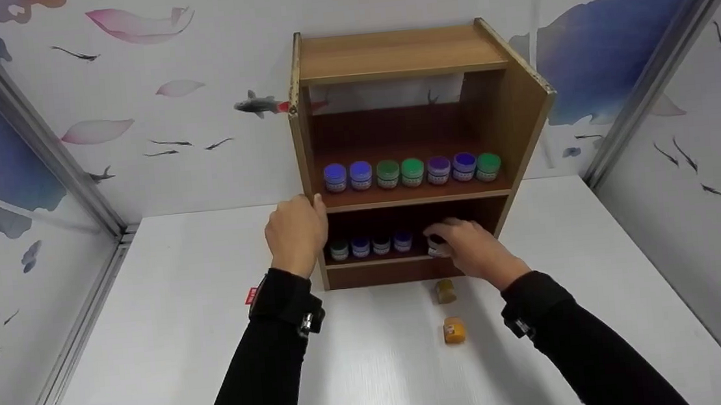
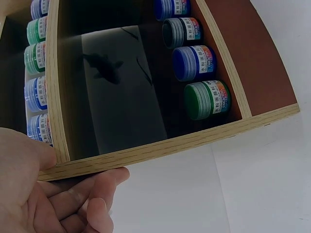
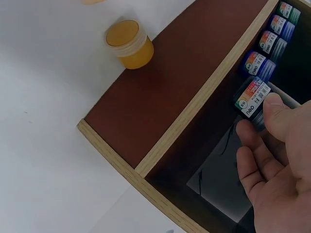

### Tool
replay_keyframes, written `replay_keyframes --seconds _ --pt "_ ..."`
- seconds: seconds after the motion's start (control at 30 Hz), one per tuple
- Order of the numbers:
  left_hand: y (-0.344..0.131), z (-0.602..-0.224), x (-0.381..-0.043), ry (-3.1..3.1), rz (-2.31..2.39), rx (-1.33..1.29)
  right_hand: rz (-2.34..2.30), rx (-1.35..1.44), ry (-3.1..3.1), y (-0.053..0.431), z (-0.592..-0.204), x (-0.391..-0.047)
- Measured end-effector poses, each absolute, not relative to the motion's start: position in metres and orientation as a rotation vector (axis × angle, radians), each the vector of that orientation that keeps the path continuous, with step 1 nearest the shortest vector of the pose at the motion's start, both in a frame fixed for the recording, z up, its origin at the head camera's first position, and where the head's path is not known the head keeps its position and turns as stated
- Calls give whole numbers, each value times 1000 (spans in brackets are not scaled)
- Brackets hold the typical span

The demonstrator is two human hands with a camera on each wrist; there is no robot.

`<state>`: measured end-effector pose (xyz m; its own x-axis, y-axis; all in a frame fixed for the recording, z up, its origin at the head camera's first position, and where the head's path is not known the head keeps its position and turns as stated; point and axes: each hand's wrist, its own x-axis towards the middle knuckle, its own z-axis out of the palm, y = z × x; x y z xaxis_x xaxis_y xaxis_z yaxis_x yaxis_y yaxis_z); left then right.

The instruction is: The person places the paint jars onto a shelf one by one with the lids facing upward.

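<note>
A small wooden shelf unit stands against the back wall. My left hand grips the edge of its left side panel, thumb on the inner side and fingers on the outer. With thumb and fingers my right hand pinches a dark paint jar by its lid at the lower shelf. Several paint jars with dark, blue and green lids line up left of it. Another row of jars, in blue, green and purple, occupies the upper shelf.
Two yellow paint jars lie on the white table: an ochre jar close to the shelf's base, and an orange-yellow jar nearer me. Printed walls enclose the table at the back and sides. A red tag shows beside my left wrist.
</note>
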<state>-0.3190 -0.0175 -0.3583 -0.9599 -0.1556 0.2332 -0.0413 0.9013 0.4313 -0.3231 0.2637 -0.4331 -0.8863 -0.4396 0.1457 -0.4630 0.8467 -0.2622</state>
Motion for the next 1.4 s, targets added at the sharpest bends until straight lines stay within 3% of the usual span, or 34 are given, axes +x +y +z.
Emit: replay_keyframes --seconds 0.8,1.4 --pt "-16 -359 -320 -2806 -652 173 379 541 -3034 248 -445 -345" --pt "-17 -360 -320 -2790 -641 161 402 559 -3021 247 -450 -346"
